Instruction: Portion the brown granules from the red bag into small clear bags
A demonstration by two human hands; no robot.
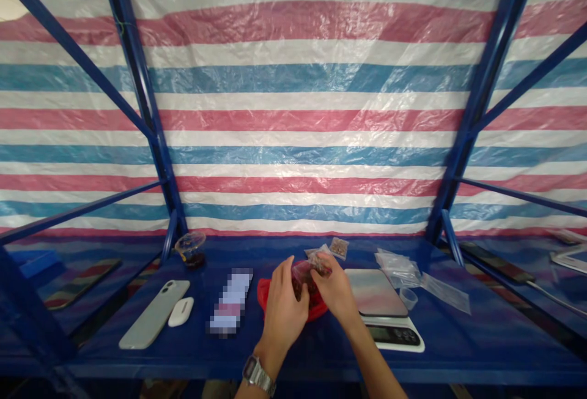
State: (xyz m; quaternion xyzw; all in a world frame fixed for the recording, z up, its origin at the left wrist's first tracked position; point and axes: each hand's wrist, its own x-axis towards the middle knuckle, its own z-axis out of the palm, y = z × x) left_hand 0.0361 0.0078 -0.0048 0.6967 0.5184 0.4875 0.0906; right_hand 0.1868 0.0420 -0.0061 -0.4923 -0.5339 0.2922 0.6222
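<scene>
My left hand (284, 304), with a metal wristwatch (259, 376), and my right hand (334, 286) both grip a small clear plastic bag (305, 270) holding dark pieces. The bag sits over a red plastic bag (270, 295) lying on the blue shelf (137, 365). Behind my hands, a small bag of brown granules (339, 248) lies on the shelf. To the right of my right hand stands a digital kitchen scale (378, 304). Part of the red bag is hidden under my hands.
A glass bowl with dark contents (190, 249), a white phone (153, 313), a white earbud case (180, 311) and a pixelated object (230, 301) stand left. Loose clear bags (398, 267) and a small plastic cup (408, 298) lie right. Blue steel uprights (156, 142) and a striped tarp (293, 111) rise behind.
</scene>
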